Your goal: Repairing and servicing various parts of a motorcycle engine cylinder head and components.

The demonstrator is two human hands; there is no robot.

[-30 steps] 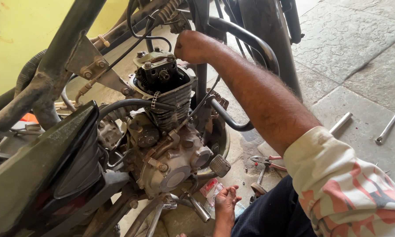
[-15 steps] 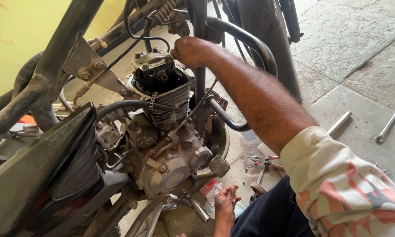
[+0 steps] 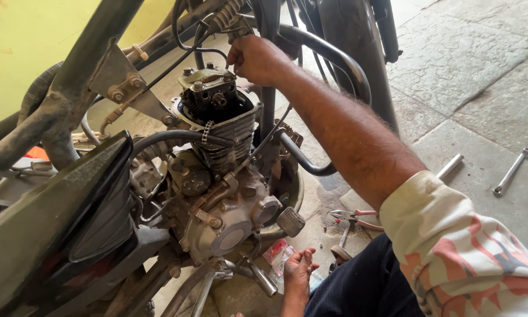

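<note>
My right hand [image 3: 257, 58] reaches across to the far top edge of the motorcycle engine's open cylinder head [image 3: 212, 97]. Its fingers are closed there, and whatever they pinch is hidden. A cam chain [image 3: 206, 132] hangs down the side of the finned cylinder [image 3: 229, 149]. My left hand [image 3: 298, 271] rests low near the floor, palm up with fingers loosely curled and nothing in it, just below the foot peg [image 3: 290, 221]. It is next to a small red-and-clear packet [image 3: 274, 252].
The bike's frame tubes [image 3: 70, 100] and black cables cross above the engine. A curved crash bar [image 3: 328, 56] runs behind my forearm. Red-handled pliers [image 3: 355, 217], a metal tube [image 3: 450, 167] and a spanner [image 3: 510, 172] lie on the stone floor at right.
My right hand has shifted slightly at the top of the cylinder head, dipping and then lifting again. My left hand has stayed in place.
</note>
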